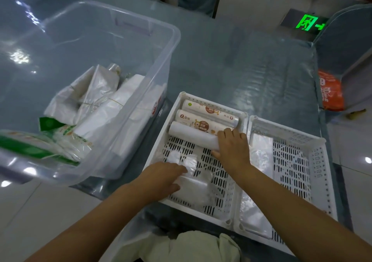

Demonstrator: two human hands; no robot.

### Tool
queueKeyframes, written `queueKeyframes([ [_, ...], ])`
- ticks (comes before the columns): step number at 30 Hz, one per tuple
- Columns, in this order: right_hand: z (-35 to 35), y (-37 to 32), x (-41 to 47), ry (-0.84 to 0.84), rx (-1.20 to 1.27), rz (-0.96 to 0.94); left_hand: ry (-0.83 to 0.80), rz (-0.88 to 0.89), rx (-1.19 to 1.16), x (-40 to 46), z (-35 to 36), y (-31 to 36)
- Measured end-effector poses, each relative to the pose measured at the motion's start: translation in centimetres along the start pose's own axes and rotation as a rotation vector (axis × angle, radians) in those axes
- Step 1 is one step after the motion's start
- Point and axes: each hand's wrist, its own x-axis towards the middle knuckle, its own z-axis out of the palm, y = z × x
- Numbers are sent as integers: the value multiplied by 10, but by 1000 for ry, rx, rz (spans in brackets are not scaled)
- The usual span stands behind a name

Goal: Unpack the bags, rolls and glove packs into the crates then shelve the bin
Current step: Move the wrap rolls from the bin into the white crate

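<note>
A clear plastic bin stands at the left, holding white bag bundles and green-printed glove packs. Two white perforated crates sit side by side. The left crate holds two printed rolls at its far end and a plain white roll in front of them. My right hand grips the right end of that white roll. My left hand rests on clear plastic packs on the crate floor. The right crate holds flat clear bags.
All stands on a table under a glossy blue-grey plastic cover. An orange bag hangs past the table's right edge. A green exit sign glows at the back right. Pale cloth lies at the bottom centre.
</note>
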Motion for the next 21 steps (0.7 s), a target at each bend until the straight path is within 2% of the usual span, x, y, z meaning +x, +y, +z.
queueKeyframes([
  [4, -7, -1, -2, -14, 35, 18, 131, 59, 85, -6, -18, 11],
  [6, -18, -1, 1, 37, 88, 36, 209, 83, 99, -13, -36, 18],
  [10, -66, -11, 19, 258, 251, 25, 394, 192, 204, -36, -88, 27],
  [13, -115, -33, 39, 417, 361, -27, 487, 200, 223, -58, -131, 22],
  [17, -171, -80, 65, 539, 407, -139, 515, 128, 206, -87, -184, -16],
  [21, -202, -141, 98, 553, 499, -223, 590, -9, 232, -113, -224, -96],
])
